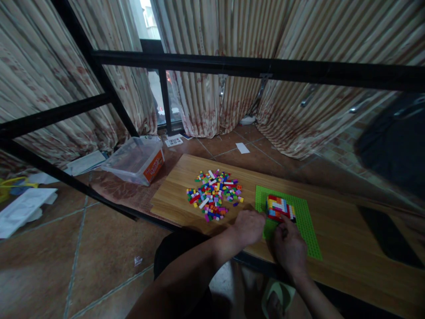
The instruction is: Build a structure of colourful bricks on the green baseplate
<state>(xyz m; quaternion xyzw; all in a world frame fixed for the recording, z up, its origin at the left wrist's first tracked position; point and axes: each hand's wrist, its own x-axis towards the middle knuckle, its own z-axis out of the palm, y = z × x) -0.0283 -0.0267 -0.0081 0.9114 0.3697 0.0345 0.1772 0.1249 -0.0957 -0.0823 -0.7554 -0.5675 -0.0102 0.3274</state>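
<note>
A low block of colourful toy bricks (280, 208), mostly red, white, yellow and blue, stands on a green studded baseplate (307, 226). My left hand (249, 227) is closed at the plate's left side, its fingertips close to the block's left edge. What it holds, if anything, is hidden by the fingers. My right hand (289, 246) is at the front of the block, over the plate. Its fingers are curled, with the fingertips at the block's front edge; anything between them is too small to name. A spread pile of loose toy bricks (215, 193) lies left of the plate.
The wooden bench top (172, 190) carries the bricks and, at its right, a dark flat panel (390, 235). Beyond the left end sits a clear plastic box (133, 157) with an orange label. Black metal rails (212, 62) cross in front of the curtains (199, 31).
</note>
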